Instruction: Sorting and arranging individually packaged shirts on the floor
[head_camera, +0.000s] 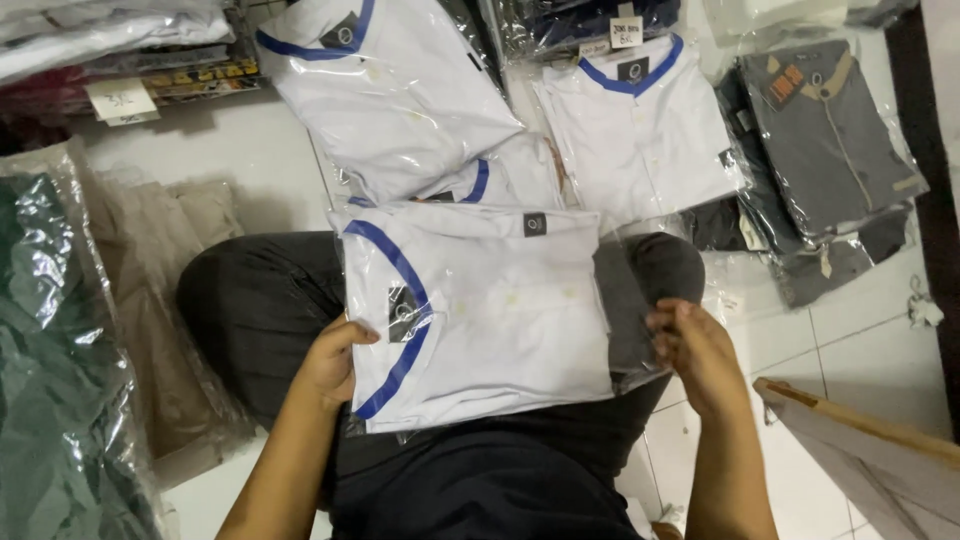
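Observation:
A folded white shirt with a blue collar trim (490, 310), sealed in a clear plastic bag, lies across my lap on dark trousers (250, 300). My left hand (335, 360) grips the bag's left edge by the collar, thumb on top. My right hand (690, 350) pinches the loose plastic at the bag's right end, fingers closed on it.
Two more bagged white shirts (390, 90) (640, 130) lie on the tiled floor ahead. A stack of bagged grey shirts (830, 150) sits at the right. Bagged green (50, 380) and beige (160, 300) garments lie at the left. A cardboard flap (860, 440) juts in at lower right.

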